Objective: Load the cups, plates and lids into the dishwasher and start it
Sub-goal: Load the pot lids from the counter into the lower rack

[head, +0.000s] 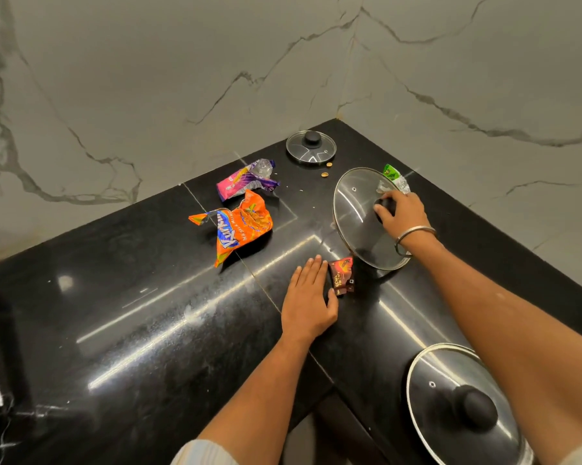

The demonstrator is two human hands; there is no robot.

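Observation:
Three glass lids with black knobs lie on the black countertop (132, 313). My right hand (402, 216) grips the knob of the large middle lid (356, 226), which lies right of centre. A small lid (311, 147) sits in the far corner. Another large lid (450, 394) lies near the front right edge, partly under my right forearm. My left hand (308, 303) rests flat on the counter, fingers straight, beside a brown chocolate wrapper (341, 276).
Litter is scattered on the counter: an orange snack bag (242, 226), a pink and purple wrapper (246, 179), a green wrapper (397, 177) behind the middle lid, and a few crumbs (326, 171). Marble walls close the counter's far sides. No dishwasher is in view.

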